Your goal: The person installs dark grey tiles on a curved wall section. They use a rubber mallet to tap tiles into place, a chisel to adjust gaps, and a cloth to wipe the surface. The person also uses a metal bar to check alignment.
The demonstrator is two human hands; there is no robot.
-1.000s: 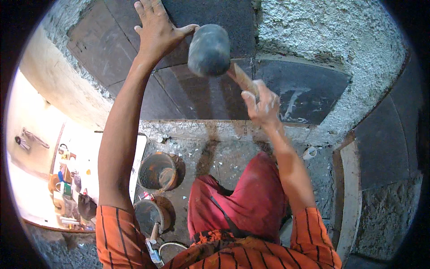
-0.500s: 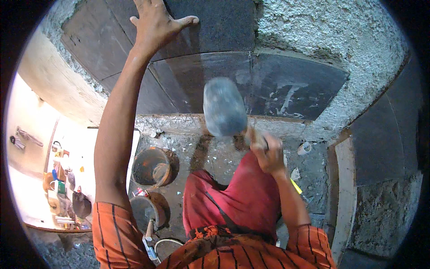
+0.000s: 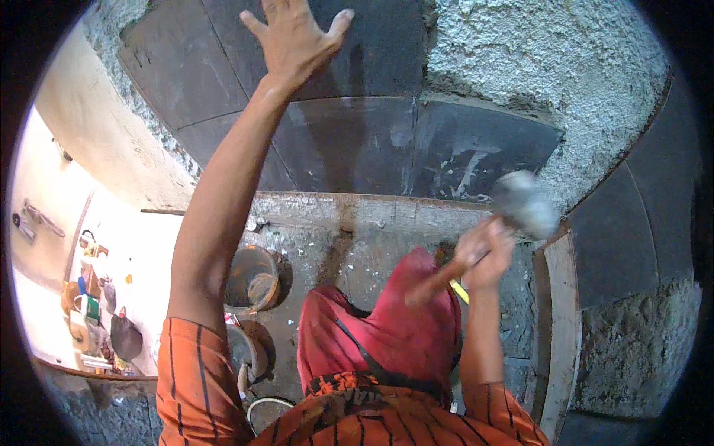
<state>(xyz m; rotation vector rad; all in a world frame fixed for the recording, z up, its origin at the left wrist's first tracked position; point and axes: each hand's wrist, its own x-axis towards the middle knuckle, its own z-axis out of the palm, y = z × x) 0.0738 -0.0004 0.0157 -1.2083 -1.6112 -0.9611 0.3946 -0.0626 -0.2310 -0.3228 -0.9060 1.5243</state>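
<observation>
We see the left hand (image 3: 297, 41) raised high, fingers spread and open, the palm laid flat against a dark tile (image 3: 357, 52) on the wall. The left forearm runs down from it to an orange striped sleeve (image 3: 197, 386) at the lower edge.

We see the right hand (image 3: 487, 253) closed around the wooden handle of a rubber mallet (image 3: 524, 204). The mallet head is grey and blurred; it sits up and to the right of the fist, in front of the lower right corner of a second dark tile (image 3: 416, 145) and clear of it, as far as we can tell. The handle's free end points down and left, towards the red cloth (image 3: 387, 327) over the person's knees.

The second tile lies directly below the one under the left hand and carries pale smears. Rough grey plaster (image 3: 550, 67) covers the wall to the right of both tiles. A pale ledge (image 3: 372, 212) runs under the lower tile.

On the floor below the left arm stands a rusty bucket (image 3: 253, 279), with a shallow pan (image 3: 249, 349) just beneath it. A wooden board (image 3: 561, 327) stands on edge at the right, near the right forearm.
</observation>
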